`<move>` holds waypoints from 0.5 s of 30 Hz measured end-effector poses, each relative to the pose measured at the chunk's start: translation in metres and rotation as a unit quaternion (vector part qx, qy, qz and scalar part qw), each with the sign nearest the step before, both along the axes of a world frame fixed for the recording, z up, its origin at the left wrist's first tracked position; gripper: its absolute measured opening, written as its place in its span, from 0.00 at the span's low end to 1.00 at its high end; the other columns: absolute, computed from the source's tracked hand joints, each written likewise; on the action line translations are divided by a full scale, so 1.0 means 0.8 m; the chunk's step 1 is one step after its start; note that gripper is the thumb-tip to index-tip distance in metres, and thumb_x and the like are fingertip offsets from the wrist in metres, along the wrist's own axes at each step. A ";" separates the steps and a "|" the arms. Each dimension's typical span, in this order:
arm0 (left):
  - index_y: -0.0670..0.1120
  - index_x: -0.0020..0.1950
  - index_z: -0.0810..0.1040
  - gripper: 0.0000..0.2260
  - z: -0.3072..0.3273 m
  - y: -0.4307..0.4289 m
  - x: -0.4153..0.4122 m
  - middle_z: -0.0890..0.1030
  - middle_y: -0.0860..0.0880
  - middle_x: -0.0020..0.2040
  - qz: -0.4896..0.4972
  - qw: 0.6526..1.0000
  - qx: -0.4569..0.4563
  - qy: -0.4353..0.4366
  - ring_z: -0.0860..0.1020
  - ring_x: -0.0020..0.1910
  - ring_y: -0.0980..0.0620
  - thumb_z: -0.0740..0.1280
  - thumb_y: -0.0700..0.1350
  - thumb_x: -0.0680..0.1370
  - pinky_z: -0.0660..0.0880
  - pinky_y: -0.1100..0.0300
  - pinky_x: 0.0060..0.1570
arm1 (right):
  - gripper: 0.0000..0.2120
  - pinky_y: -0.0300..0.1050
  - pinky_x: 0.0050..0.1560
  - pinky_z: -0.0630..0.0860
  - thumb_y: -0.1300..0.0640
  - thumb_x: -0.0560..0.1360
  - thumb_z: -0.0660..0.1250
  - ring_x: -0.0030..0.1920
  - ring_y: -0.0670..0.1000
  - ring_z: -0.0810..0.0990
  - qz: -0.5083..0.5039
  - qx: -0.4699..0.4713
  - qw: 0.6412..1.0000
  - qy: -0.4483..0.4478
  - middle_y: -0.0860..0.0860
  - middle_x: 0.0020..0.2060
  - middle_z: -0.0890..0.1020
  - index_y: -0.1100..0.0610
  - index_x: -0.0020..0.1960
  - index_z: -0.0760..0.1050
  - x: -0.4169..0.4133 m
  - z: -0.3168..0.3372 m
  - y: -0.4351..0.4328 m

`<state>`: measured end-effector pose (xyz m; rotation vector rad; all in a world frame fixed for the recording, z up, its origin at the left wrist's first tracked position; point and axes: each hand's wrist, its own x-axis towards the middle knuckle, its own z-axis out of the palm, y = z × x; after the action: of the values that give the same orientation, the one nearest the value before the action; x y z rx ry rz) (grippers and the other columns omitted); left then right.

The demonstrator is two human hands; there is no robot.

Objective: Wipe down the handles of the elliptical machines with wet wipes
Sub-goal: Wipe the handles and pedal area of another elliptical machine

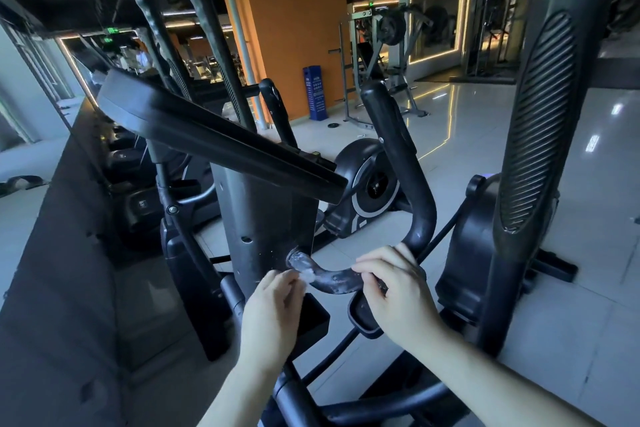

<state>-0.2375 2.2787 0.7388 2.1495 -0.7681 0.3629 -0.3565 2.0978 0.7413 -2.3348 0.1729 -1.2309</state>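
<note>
Pinching a blurred wipe (306, 276), left hand (273, 315); right hand (398, 291) grips handle (334, 282).

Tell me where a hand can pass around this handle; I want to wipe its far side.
Open gap inside the curved handle loop, between the console post and the upright bar. Crowded below, where left hand and right hand work.

Glossy tiled floor (485, 135), elliptical machines (263, 211), blue stand (314, 92), weight rack (377, 73)
</note>
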 end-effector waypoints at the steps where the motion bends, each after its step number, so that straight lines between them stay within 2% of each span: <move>1: 0.54 0.48 0.82 0.04 -0.001 0.002 0.004 0.80 0.57 0.44 0.030 0.998 -0.032 0.038 0.81 0.35 0.52 0.69 0.46 0.81 0.80 0.52 0.41 | 0.12 0.38 0.54 0.73 0.61 0.78 0.63 0.50 0.48 0.76 -0.010 -0.019 1.000 0.002 0.45 0.48 0.82 0.56 0.51 0.85 0.002 0.000 0.001; 3: 0.57 0.43 0.79 0.08 -0.006 0.003 0.002 0.83 0.55 0.41 0.067 0.983 -0.104 0.135 0.81 0.30 0.52 0.70 0.46 0.81 0.79 0.60 0.38 | 0.11 0.40 0.54 0.74 0.63 0.78 0.64 0.50 0.48 0.74 -0.017 -0.017 1.000 0.002 0.45 0.48 0.82 0.57 0.50 0.85 0.004 0.002 0.001; 5: 0.55 0.43 0.80 0.07 -0.004 -0.005 -0.012 0.82 0.54 0.33 0.062 0.965 -0.158 0.200 0.80 0.27 0.48 0.70 0.45 0.80 0.76 0.65 0.31 | 0.10 0.41 0.53 0.74 0.64 0.77 0.65 0.50 0.48 0.74 -0.022 -0.031 0.999 -0.005 0.45 0.48 0.82 0.57 0.49 0.85 0.004 -0.001 0.001; 8: 0.50 0.44 0.79 0.06 -0.003 -0.021 -0.036 0.81 0.49 0.32 0.035 0.948 -0.219 0.231 0.77 0.27 0.44 0.69 0.45 0.81 0.76 0.58 0.29 | 0.12 0.44 0.52 0.75 0.61 0.78 0.63 0.51 0.50 0.75 -0.024 -0.028 0.999 0.000 0.45 0.48 0.82 0.57 0.50 0.85 0.003 -0.002 0.004; 11: 0.48 0.44 0.78 0.06 -0.012 -0.029 -0.052 0.80 0.45 0.33 0.018 0.926 -0.271 0.262 0.74 0.27 0.51 0.69 0.45 0.81 0.75 0.55 0.29 | 0.11 0.46 0.52 0.76 0.63 0.77 0.64 0.51 0.51 0.75 -0.031 -0.024 0.999 0.003 0.46 0.48 0.82 0.57 0.50 0.85 0.004 -0.001 0.004; 15: 0.50 0.43 0.78 0.07 -0.027 -0.035 -0.064 0.77 0.43 0.32 -0.013 0.919 -0.281 0.276 0.69 0.30 0.49 0.68 0.48 0.81 0.71 0.53 0.32 | 0.10 0.40 0.52 0.74 0.68 0.75 0.68 0.51 0.51 0.75 -0.034 -0.028 0.999 0.001 0.47 0.48 0.82 0.58 0.50 0.85 0.002 0.000 0.007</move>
<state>-0.2884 2.2508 0.7172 1.5714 -0.3105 -0.0503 -0.3552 2.1037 0.7416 -2.3955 0.2238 -1.2820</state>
